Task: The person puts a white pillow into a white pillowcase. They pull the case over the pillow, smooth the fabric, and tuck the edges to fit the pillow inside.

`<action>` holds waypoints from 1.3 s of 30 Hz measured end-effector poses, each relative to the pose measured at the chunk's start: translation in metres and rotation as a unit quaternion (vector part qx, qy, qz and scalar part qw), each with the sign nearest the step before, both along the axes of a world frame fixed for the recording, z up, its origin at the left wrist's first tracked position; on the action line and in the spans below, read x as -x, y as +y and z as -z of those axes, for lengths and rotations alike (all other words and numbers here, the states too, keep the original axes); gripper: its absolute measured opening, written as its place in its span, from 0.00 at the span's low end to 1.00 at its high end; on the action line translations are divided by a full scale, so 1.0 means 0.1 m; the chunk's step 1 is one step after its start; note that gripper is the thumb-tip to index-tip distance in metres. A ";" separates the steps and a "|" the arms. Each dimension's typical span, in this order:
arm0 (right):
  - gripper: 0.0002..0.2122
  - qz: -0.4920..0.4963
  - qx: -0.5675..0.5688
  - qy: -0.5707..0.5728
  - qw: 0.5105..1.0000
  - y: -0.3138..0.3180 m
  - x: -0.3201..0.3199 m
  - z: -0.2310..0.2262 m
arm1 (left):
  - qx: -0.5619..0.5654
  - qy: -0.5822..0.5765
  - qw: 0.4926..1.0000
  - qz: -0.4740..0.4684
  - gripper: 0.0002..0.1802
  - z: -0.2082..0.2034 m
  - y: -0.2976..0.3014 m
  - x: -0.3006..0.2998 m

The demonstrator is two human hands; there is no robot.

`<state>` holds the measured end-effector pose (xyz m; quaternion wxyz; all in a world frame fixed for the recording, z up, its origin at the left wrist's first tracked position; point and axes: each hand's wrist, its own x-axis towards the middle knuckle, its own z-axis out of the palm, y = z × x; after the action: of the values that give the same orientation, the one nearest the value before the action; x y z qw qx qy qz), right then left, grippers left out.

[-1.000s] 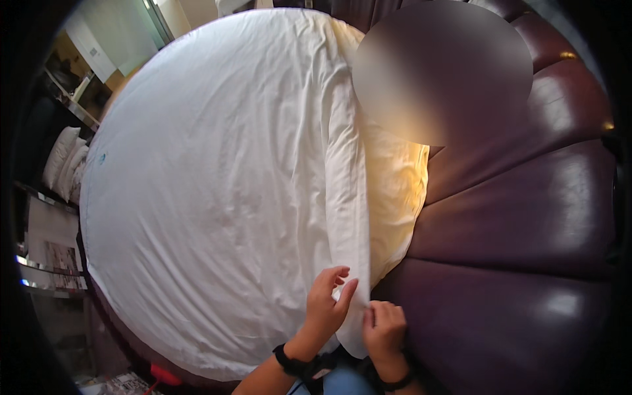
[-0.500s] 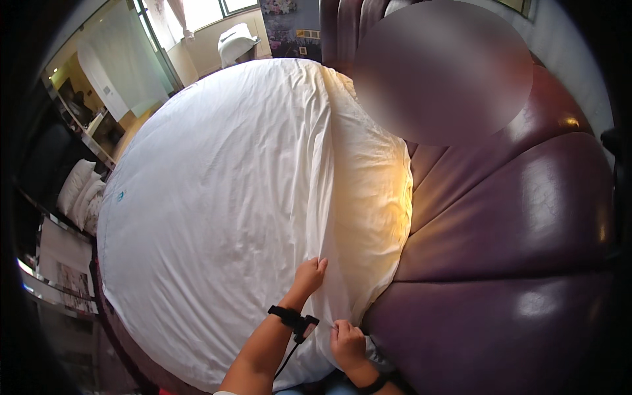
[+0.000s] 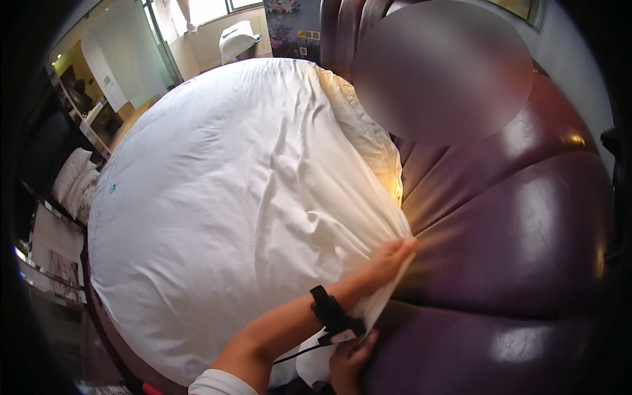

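Grasps the broad, white, thin cloth sheet [image 3: 217, 171] by its right-hand edge with the left hand [image 3: 394, 253], with fingers folded closed around gathered fabric, just beside the glossy purple-brown padded headboard [image 3: 507, 250]. Seems to grip at the very margin so as to hold the cloth taut, judging by the long creases fanning back from the fist across the round, maroon-sided bed [image 3: 128, 361]. Holds the right hand [image 3: 349, 365] lower down, near the end of that same edge, with thumb raised and fingers apparently curled; cannot tell whether pinching cloth or only touching it, given the black fabric wrist strap [image 3: 329, 313] in front. Probably spaces both hands along one edge to share out the tension. Has the sheet lying over most of the bed, with a wrinkled, cream-coloured fabric layer [image 3: 368, 125] left uncovered toward the upper right, next to the headboard.
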<state>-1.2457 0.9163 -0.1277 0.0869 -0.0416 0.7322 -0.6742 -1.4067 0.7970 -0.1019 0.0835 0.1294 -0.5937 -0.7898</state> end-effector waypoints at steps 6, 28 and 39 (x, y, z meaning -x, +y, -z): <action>0.10 0.015 -0.119 0.052 0.991 -0.12 -0.09 -0.07 | -0.076 -0.021 0.987 0.139 0.24 0.61 0.09 0.09; 0.27 -0.286 -0.570 0.391 0.663 0.13 -0.36 1.13 | 0.557 -0.380 0.736 -0.060 0.30 1.67 0.20 -5.51; 0.20 -0.358 -0.566 0.460 0.582 0.27 -0.43 1.19 | 0.604 -0.241 0.754 -0.097 0.17 2.11 0.22 -5.25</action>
<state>-1.2025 0.9433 -0.2463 -0.0211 -0.5477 0.8333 0.0723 -0.8814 0.8189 -0.3134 0.0751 0.2950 -0.9318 -0.1978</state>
